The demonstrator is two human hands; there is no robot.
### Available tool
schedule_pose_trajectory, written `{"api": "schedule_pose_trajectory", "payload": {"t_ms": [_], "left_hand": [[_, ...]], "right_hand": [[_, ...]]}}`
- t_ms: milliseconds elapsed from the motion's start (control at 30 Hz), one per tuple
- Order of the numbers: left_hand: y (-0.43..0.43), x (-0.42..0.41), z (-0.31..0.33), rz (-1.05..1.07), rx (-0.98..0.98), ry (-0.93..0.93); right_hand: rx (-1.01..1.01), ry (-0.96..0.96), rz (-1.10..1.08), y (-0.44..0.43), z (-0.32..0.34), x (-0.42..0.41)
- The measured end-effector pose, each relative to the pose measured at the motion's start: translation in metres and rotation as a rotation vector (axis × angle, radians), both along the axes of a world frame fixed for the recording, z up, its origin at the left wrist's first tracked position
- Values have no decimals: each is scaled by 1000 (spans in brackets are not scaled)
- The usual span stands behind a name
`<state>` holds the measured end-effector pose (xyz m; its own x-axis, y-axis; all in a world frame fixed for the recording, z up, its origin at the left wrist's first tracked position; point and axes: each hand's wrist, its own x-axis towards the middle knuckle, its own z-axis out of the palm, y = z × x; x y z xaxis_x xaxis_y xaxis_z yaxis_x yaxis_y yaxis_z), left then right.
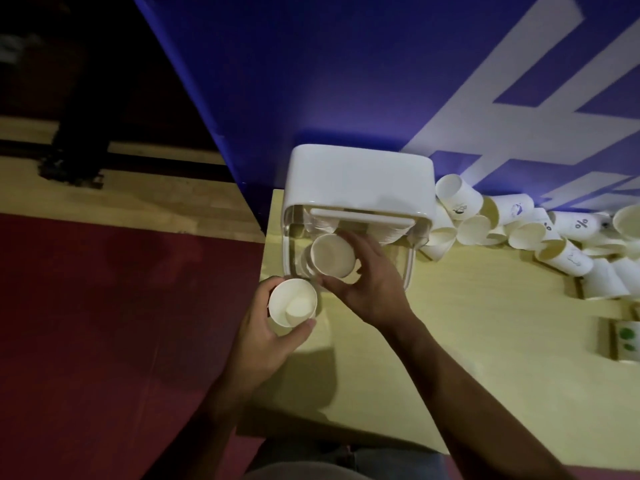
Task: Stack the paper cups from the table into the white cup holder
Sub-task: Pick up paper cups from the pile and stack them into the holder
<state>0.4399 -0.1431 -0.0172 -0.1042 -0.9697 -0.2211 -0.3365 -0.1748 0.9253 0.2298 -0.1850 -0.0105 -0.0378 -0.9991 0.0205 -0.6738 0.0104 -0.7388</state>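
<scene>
Event stall: blue banner (346,81), paper cups (526,233)

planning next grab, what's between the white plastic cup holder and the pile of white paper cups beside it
Nothing; head view shows the pile of white paper cups touching the white plastic cup holder.

One white cup holder (360,174), one left hand (263,334), one right hand (377,289), two held cups (332,254), roughly a dozen loose cups (474,230).

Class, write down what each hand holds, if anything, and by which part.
The left hand grips one paper cup round its side wall; the right hand holds a second cup by its side too.
</scene>
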Motion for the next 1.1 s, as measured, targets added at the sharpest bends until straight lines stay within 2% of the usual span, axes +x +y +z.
{"api": "schedule_pose_trajectory", "payload": {"t_ms": [167, 267, 400, 600, 733, 800, 933, 1100], "left_hand": [[-5, 12, 0, 33, 0, 28], [-11, 14, -2, 55, -8, 54], [-21, 14, -4, 89, -5, 87], [-36, 2, 2, 74, -21, 46], [-46, -10, 10, 58, -90, 42], [-50, -15, 10, 35, -123, 15], [-57, -21, -2, -3, -187, -145], [-70, -36, -14, -64, -215, -292]], "right_hand": [[31, 154, 66, -19, -27, 15], [89, 183, 91, -23, -47, 21], [197, 110, 56, -22, -62, 24], [212, 72, 46, -18, -51, 23], [87, -179, -236, 1, -24, 24], [34, -244, -290, 12, -12, 25], [6, -325, -254, 20, 1, 24], [58, -287, -131, 12, -5, 25]]}}
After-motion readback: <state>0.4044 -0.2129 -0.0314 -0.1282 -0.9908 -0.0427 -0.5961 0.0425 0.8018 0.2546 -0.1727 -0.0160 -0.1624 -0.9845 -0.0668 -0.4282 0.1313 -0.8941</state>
